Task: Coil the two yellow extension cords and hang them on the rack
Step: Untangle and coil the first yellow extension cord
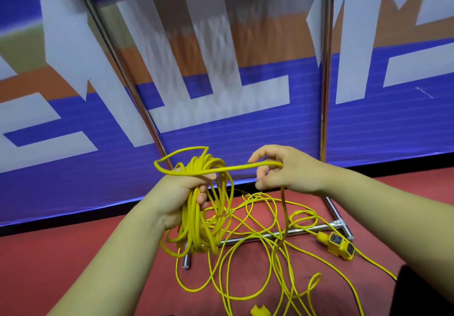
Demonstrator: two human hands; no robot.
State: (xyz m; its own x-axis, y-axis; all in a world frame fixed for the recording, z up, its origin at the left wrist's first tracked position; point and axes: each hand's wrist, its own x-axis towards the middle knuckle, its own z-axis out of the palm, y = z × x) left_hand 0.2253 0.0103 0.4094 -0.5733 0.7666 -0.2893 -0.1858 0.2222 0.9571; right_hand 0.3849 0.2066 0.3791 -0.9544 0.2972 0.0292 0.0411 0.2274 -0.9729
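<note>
left hand (181, 192) grips a yellow coil (204, 207), fingers wrapped tight. right hand (287, 170) pinches a loose cord strand (240, 167) stretched from the coil.

We are holding the yellow coiled cord (194, 217) above the loose yellow cord (285, 210) lying on the red floor (73, 266), before the steel tube rack (326, 94).

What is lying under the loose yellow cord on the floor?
The red floor and the rack's chrome base bar. The coil in the left hand covers the bar's left end.
</note>
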